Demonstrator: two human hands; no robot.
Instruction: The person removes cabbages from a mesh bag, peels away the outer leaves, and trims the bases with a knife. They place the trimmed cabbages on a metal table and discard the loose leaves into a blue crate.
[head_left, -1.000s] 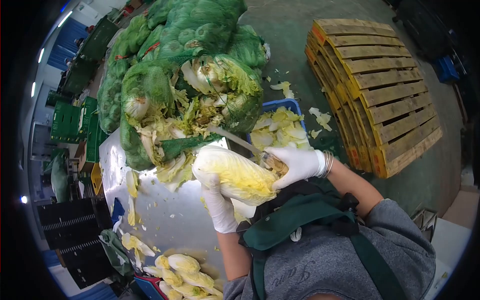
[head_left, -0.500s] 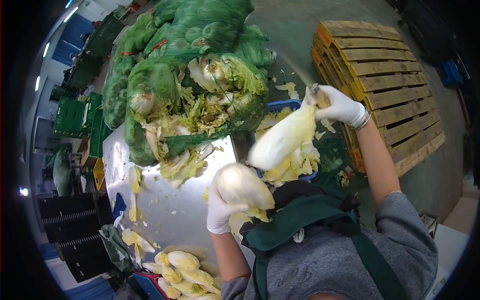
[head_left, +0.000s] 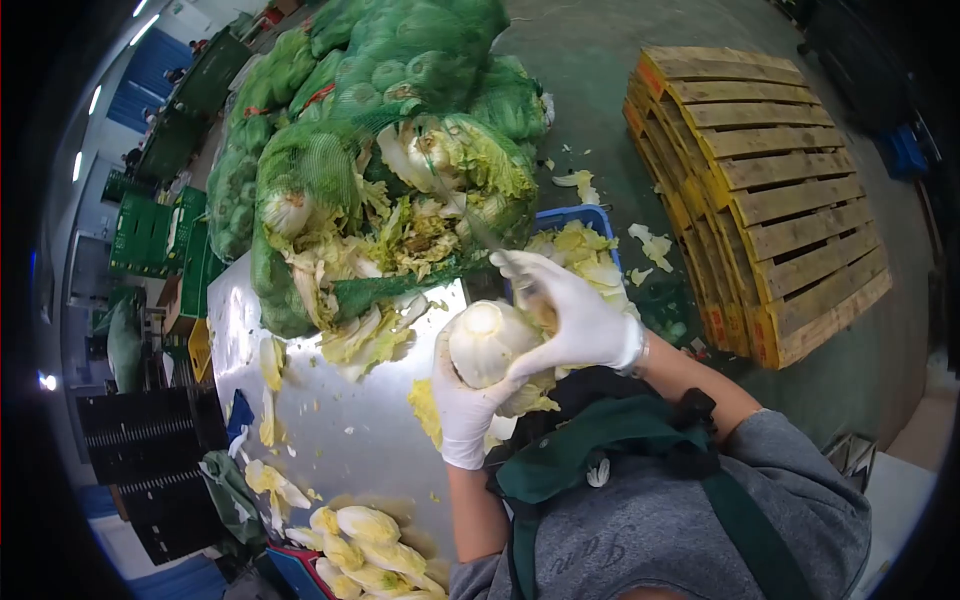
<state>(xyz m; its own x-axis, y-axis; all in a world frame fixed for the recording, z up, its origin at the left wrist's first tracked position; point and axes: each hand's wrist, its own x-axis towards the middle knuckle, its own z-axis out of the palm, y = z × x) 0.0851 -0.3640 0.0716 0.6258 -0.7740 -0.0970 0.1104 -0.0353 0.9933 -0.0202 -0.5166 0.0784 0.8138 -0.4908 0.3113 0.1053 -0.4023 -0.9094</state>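
Note:
A napa cabbage (head_left: 488,345) with its pale cut base facing up rests in my gloved left hand (head_left: 463,418), whose fingers wrap its near side. My gloved right hand (head_left: 590,318) is closed round a knife (head_left: 482,230), its thumb against the cabbage. The blade is blurred and points up and away to the left; the handle is mostly hidden by the fingers. Behind my hands, an open green mesh bag (head_left: 310,165) holds cabbages and loose leaves. A blue bin (head_left: 597,212) of torn leaves stands just beyond my right hand.
The metal table (head_left: 350,435) carries scattered leaves. At its near left, trimmed cabbages (head_left: 370,545) lie piled in a crate. More filled mesh bags (head_left: 410,50) are stacked behind. Wooden pallets (head_left: 790,190) stand to the right, and leaf scraps (head_left: 652,247) litter the floor.
My right hand has swung left with the knife, from over the bin to the cabbage in my left hand. The large leaf it pulled outward is away from the hand now.

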